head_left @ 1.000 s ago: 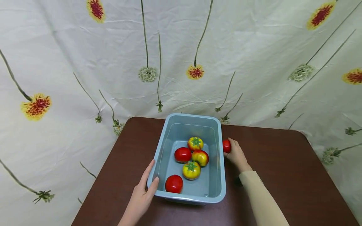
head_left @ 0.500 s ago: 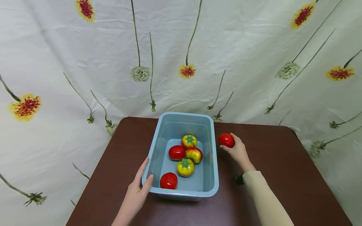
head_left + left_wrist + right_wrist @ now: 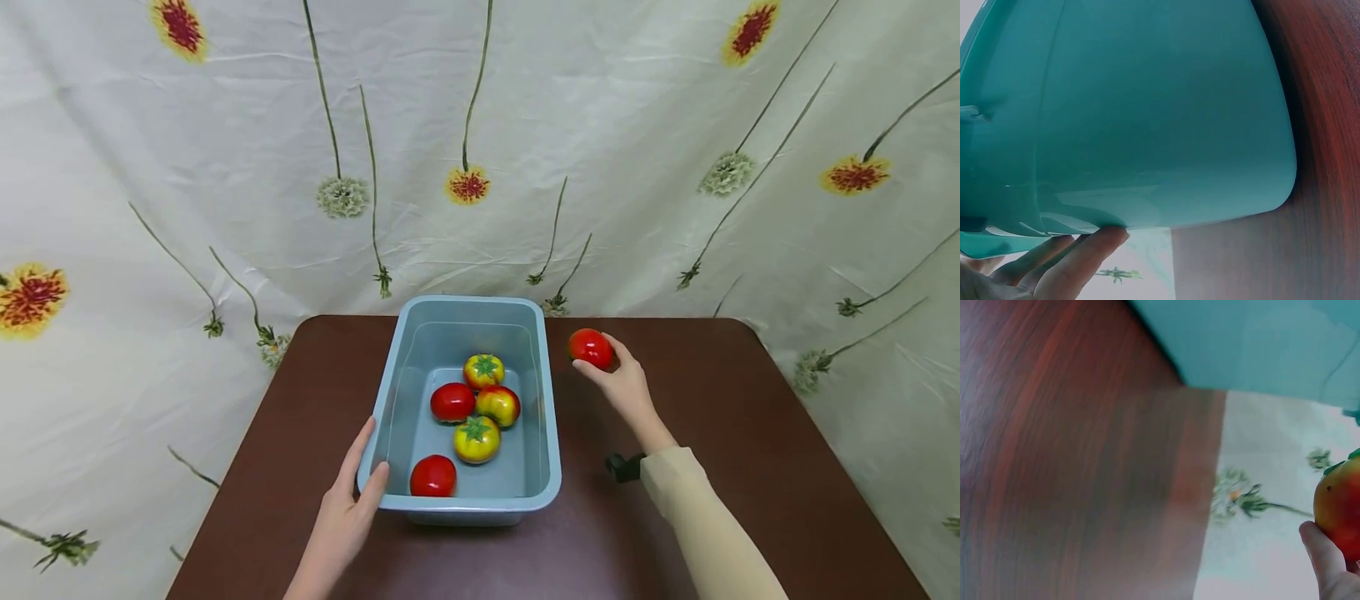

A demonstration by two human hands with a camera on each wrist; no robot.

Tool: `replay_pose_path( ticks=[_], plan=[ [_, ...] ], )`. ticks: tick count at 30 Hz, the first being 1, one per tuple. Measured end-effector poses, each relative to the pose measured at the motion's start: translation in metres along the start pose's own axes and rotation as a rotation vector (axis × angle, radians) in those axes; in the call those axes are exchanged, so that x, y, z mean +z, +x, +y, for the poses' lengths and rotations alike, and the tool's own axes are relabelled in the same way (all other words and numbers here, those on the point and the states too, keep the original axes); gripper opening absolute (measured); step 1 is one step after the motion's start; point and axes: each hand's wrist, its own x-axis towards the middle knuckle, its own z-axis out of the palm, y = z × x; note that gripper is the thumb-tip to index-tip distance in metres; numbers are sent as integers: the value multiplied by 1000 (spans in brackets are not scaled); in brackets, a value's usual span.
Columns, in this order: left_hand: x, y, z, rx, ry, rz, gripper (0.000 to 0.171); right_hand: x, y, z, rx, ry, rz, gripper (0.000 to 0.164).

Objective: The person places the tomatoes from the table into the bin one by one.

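Pinched between the thumb and fingers of my right hand (image 3: pixel 628 385) is a red tomato (image 3: pixel 590 348), just right of the bin's far end. The right wrist view shows this tomato (image 3: pixel 1340 509) with a yellowish patch and green leaves at its top. My left hand (image 3: pixel 341 508) rests at the near left corner of the blue plastic bin (image 3: pixel 552 417), fingers extended along its outside and thumb at the front rim. Inside lie several tomatoes: a red one (image 3: pixel 432 476) by the near wall, and a cluster with a yellow tomato (image 3: pixel 476 439) among them.
The bin stands on a dark brown table (image 3: pixel 697 375) with rounded far corners. Behind it hangs a white cloth (image 3: pixel 435 125) printed with flowers. A small black device (image 3: pixel 624 467) sits at the right wrist.
My right hand has brought the tomato up from beside the bin's right wall, leaving a gap to the rim. The head view has shifted right. The left hand stays at its corner.
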Motion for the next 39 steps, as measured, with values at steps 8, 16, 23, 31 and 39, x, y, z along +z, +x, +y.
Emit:
replay_pose_path(
  ticks=[8, 16, 23, 31, 39],
  plan=[
    [-1, 1, 0, 4, 8, -5, 66, -5, -11, -20, 15, 131, -24, 76],
    [0, 2, -1, 10, 10, -8, 67, -8, -24, -41, 8, 206, -51, 72],
    [-1, 1, 1, 19, 1, -7, 66, -5, -40, -59, -45, 217, -123, 68],
    [-1, 1, 1, 20, 5, -3, 66, 1, -60, -77, -183, 188, -257, 66],
    [-1, 2, 1, 25, 5, -4, 66, 10, -75, -85, -236, 135, -379, 73]
  ],
)
